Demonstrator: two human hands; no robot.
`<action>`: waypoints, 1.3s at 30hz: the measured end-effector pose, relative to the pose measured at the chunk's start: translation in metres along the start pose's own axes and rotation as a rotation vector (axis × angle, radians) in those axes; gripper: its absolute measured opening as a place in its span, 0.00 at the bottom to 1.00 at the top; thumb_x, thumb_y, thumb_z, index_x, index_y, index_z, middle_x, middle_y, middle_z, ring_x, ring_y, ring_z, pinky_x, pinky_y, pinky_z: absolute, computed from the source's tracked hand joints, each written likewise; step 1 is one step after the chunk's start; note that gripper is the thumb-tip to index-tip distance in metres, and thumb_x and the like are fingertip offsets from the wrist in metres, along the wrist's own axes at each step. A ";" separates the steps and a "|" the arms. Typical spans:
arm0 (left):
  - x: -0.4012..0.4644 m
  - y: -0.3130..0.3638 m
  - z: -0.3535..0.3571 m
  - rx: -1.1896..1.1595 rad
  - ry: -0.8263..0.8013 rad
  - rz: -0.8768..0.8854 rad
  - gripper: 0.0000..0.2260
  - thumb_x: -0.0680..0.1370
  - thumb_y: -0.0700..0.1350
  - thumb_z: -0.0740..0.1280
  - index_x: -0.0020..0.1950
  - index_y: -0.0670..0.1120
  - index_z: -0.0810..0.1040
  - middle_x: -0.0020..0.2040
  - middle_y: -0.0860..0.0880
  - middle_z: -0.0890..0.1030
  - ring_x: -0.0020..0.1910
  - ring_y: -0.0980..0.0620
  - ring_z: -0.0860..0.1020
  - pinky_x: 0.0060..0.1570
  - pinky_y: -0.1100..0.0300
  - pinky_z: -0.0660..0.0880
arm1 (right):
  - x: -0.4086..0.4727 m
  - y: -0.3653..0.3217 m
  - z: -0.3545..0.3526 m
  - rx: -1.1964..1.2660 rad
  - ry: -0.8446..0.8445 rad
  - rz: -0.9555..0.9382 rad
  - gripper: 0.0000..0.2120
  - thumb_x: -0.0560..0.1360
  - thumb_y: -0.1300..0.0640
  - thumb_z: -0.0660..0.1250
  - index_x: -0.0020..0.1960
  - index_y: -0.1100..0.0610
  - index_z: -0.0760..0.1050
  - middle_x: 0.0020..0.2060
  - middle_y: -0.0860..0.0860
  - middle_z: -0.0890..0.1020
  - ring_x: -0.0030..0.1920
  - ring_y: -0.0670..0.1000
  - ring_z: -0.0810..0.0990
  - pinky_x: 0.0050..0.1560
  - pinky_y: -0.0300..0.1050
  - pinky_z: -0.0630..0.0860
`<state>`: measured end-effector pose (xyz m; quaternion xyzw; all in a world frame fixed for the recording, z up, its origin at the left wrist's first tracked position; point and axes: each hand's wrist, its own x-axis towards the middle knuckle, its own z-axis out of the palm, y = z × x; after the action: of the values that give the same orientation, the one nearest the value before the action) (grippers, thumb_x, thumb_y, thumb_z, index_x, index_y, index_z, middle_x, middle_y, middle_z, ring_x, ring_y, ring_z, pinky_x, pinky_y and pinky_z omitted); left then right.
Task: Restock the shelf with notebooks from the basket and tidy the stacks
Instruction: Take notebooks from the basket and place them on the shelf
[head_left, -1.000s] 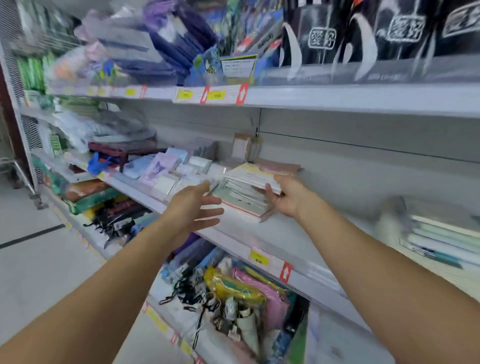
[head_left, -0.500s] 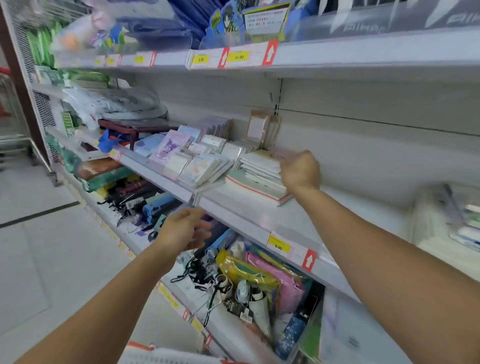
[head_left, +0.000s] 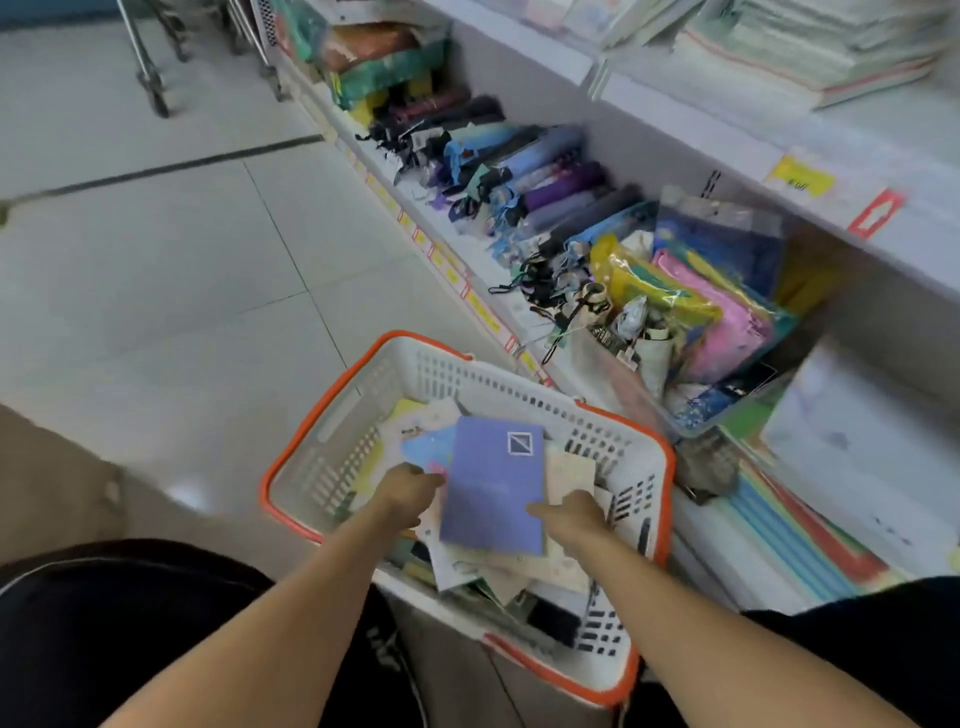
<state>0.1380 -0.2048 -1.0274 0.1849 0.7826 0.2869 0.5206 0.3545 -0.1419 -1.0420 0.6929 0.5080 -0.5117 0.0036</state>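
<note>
While over basket (head_left: 613, 431), both hands' grip closed on purple notebook (head_left: 493, 488) edges.

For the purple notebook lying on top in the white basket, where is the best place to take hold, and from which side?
Take the purple notebook by its two long edges, from above and the near side. It lies flat and topmost in the white orange-rimmed basket, both edges exposed; the left hand and right hand already flank it there.

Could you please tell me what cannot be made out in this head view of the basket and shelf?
- Notebooks under the purple notebook in the basket: covered, count unclear.
- Fingertips of left hand and right hand: hidden by notebooks.
- Yellow price tag: blurred.
- Shelf stack: cut off by the top edge.
</note>
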 end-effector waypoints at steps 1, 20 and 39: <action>-0.002 0.005 0.001 -0.001 -0.024 0.016 0.09 0.79 0.46 0.65 0.42 0.46 0.70 0.40 0.43 0.68 0.38 0.46 0.68 0.41 0.52 0.66 | 0.002 0.005 0.007 0.000 0.022 0.033 0.19 0.76 0.48 0.70 0.43 0.60 0.65 0.32 0.53 0.66 0.30 0.53 0.67 0.33 0.48 0.64; 0.010 -0.034 0.005 -0.486 -0.178 0.068 0.13 0.77 0.42 0.70 0.62 0.43 0.77 0.58 0.43 0.82 0.50 0.44 0.83 0.39 0.53 0.80 | 0.013 -0.009 0.014 0.331 -0.173 -0.045 0.15 0.79 0.50 0.67 0.60 0.57 0.77 0.55 0.55 0.82 0.52 0.56 0.82 0.54 0.54 0.80; 0.003 -0.013 -0.015 -0.068 0.462 0.449 0.16 0.76 0.41 0.64 0.63 0.49 0.73 0.51 0.48 0.80 0.47 0.43 0.79 0.45 0.48 0.77 | -0.008 -0.033 -0.061 0.330 -0.076 -0.255 0.14 0.79 0.64 0.66 0.64 0.57 0.74 0.53 0.53 0.82 0.47 0.53 0.83 0.43 0.46 0.81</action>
<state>0.1231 -0.2170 -1.0340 0.2653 0.8097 0.4549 0.2591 0.3744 -0.0992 -0.9899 0.5943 0.5006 -0.6099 -0.1556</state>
